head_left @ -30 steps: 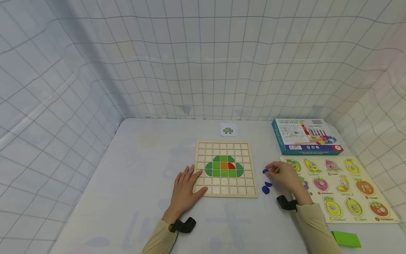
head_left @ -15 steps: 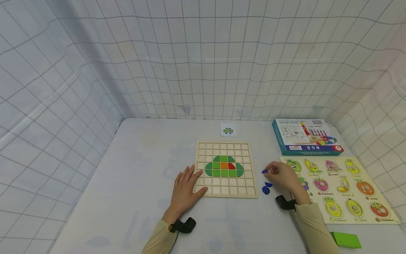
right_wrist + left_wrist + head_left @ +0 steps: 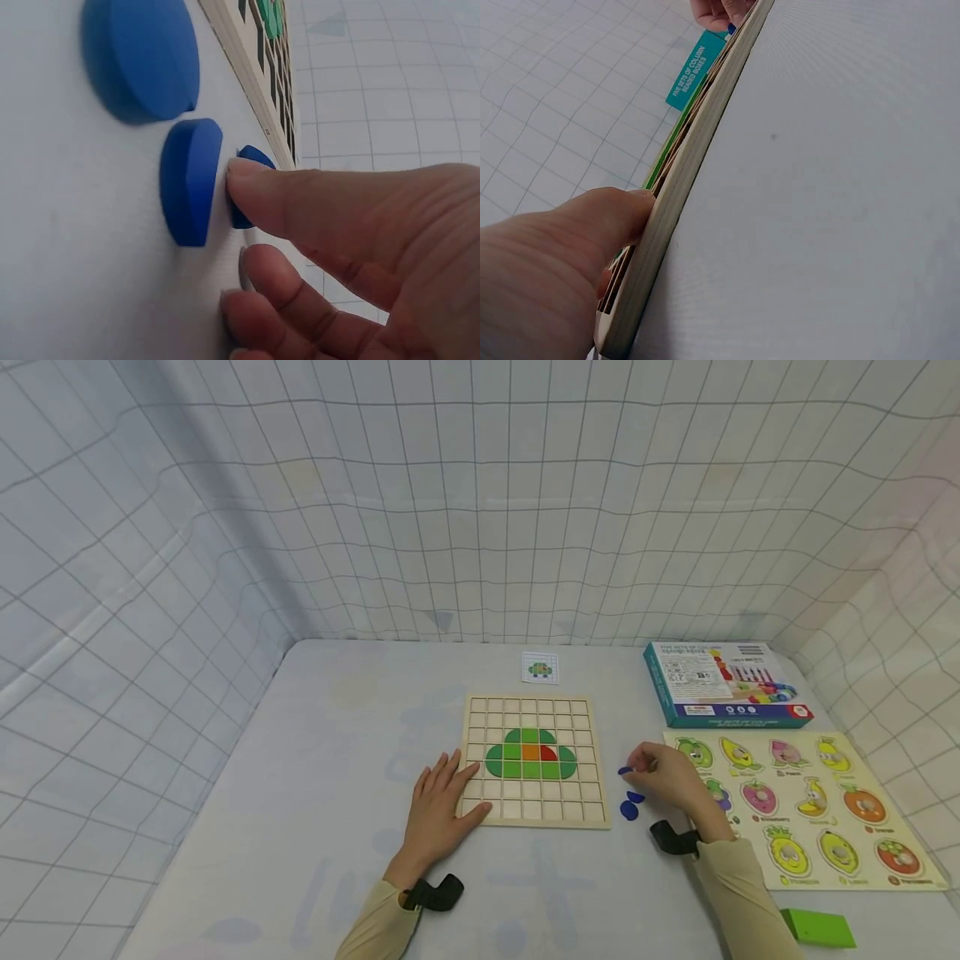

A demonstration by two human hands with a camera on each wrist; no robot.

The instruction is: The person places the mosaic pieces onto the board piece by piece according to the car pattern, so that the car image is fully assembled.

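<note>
My left hand rests with spread fingers at the left edge of a square wooden grid board; its thumb lies over the edge. Green, orange and red tiles form a rounded shape in the board's middle. To the right of the board, my right hand pinches a small blue piece between thumb and fingers, close over the table. The thumb hides part of it. Just nearer to me lie a blue half-round piece and a rounder blue piece, nearly touching.
A small pattern card lies behind the board. A box stands at the back right. In front of it is a fruit puzzle board, partly beneath my right forearm. A green block sits at the near right.
The blue piece in my right hand has turned and shifted slightly toward me. My left hand stays in place on the board.
</note>
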